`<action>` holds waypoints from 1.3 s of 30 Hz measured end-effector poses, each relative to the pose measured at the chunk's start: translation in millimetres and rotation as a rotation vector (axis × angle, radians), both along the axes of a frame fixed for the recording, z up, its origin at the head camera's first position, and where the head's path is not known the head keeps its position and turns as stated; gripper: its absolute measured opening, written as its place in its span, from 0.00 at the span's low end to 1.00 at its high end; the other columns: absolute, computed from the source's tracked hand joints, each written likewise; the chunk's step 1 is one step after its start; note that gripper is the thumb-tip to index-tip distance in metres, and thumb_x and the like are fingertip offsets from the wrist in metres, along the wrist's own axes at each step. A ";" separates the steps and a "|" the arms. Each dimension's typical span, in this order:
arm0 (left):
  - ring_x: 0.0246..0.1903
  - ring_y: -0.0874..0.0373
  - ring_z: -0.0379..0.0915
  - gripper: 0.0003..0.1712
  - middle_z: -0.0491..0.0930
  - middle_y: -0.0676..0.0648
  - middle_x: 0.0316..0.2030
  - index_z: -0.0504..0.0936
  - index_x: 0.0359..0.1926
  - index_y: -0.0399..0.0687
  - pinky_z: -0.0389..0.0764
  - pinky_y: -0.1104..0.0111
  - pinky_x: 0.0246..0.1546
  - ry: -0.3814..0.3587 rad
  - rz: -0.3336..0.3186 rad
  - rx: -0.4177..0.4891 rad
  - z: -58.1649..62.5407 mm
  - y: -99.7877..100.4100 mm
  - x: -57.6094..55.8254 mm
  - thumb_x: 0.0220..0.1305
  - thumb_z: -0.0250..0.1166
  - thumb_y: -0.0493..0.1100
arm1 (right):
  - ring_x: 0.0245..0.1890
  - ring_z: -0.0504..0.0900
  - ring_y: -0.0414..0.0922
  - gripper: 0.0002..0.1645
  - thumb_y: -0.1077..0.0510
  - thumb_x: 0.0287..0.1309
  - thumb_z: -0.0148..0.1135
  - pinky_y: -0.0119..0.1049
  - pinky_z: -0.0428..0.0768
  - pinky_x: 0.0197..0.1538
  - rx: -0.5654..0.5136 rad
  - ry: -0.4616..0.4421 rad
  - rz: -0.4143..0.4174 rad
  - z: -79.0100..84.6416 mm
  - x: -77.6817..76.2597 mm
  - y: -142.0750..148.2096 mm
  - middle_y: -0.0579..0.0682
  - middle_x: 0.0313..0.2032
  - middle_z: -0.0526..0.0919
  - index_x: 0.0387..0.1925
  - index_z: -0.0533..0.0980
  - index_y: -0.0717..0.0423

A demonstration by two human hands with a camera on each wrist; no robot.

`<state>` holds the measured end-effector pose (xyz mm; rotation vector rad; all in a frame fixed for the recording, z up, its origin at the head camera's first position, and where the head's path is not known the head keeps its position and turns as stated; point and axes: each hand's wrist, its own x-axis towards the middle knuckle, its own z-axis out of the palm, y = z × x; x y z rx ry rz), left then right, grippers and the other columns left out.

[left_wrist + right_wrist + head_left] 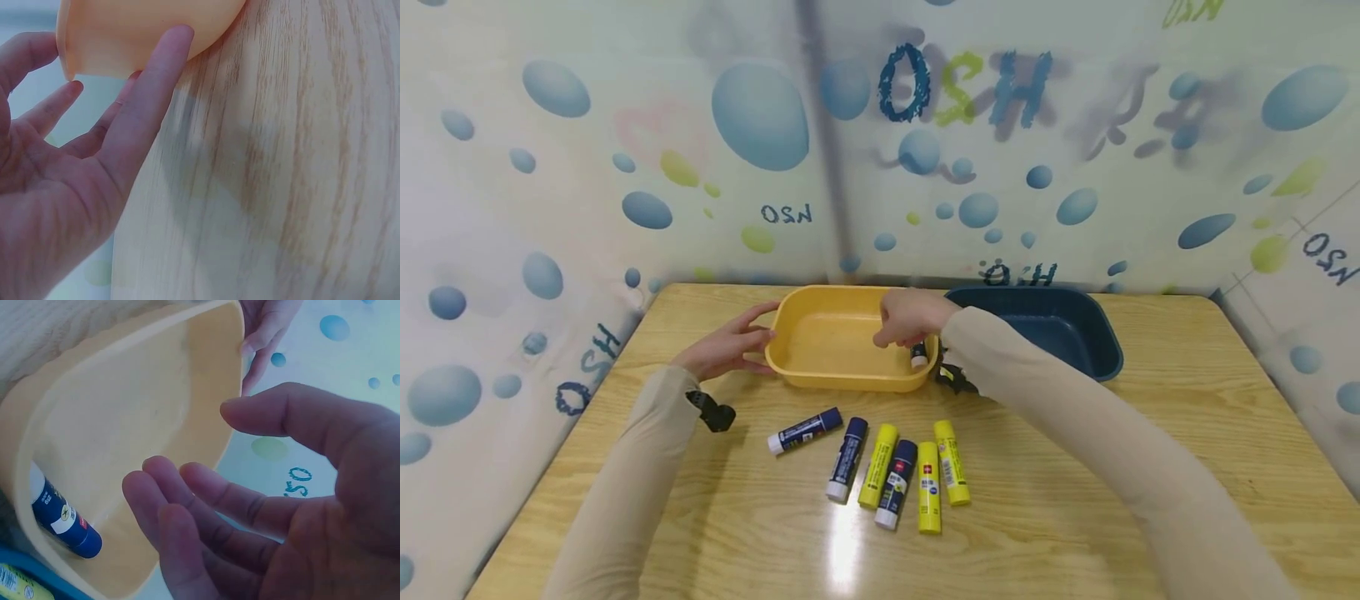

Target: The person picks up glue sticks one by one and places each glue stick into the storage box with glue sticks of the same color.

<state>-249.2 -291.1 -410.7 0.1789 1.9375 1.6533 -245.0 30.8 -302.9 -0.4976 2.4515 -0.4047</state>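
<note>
A yellow tray (pixel 827 337) stands at the back of the table, and a dark blue glue stick (pixel 67 515) with a white cap lies in its right end. My left hand (pixel 726 343) rests its fingertips on the tray's left end; the left wrist view shows the fingers (pixel 140 106) extended along the outer wall. Over the tray's right part hovers my right hand (pixel 917 315). Its fingers are loosely bent, the thumb stands apart, and nothing is between them. The right wrist view shows it apart from the glue stick.
A navy tray (pixel 1060 337) stands right of the yellow one; a yellow glue stick (pixel 24 586) shows in it in the right wrist view. In front lie several glue sticks, among them a blue one (pixel 805 431) set apart at left and a yellow one (pixel 929 487). Patterned cloth (pixel 880 192) hangs behind.
</note>
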 end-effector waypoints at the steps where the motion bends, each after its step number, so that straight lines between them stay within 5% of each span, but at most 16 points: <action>1: 0.55 0.40 0.69 0.39 0.58 0.26 0.63 0.39 0.77 0.56 0.76 0.46 0.49 0.001 0.000 -0.005 -0.4 0.1 -0.1 0.75 0.50 0.40 | 0.17 0.67 0.40 0.14 0.51 0.61 0.62 0.31 0.67 0.25 0.002 0.011 0.021 1.1 1.9 2.1 0.46 0.18 0.71 0.30 0.74 0.58; 9: 0.55 0.42 0.70 0.39 0.60 0.29 0.62 0.40 0.77 0.59 0.77 0.48 0.49 -0.006 0.007 -0.027 -2.9 0.1 -1.6 0.75 0.51 0.42 | 0.23 0.74 0.42 0.13 0.50 0.61 0.63 0.32 0.72 0.28 0.012 0.071 0.069 3.4 19.1 16.5 0.48 0.26 0.78 0.32 0.76 0.57; 20: 0.54 0.45 0.71 0.39 0.59 0.30 0.64 0.40 0.77 0.59 0.77 0.48 0.50 -0.006 0.010 -0.031 -3.6 -0.7 -0.8 0.75 0.52 0.43 | 0.27 0.72 0.44 0.13 0.49 0.58 0.65 0.33 0.68 0.29 0.055 0.123 0.118 0.8 45.6 29.3 0.47 0.27 0.74 0.31 0.74 0.52; 39: 0.55 0.41 0.68 0.39 0.51 0.34 0.69 0.40 0.77 0.60 0.76 0.48 0.50 -0.022 0.020 -0.046 1.4 2.8 1.4 0.75 0.51 0.42 | 0.26 0.72 0.43 0.11 0.55 0.53 0.71 0.35 0.68 0.28 -0.018 -0.011 0.158 -33.1 87.3 56.8 0.45 0.27 0.75 0.33 0.75 0.51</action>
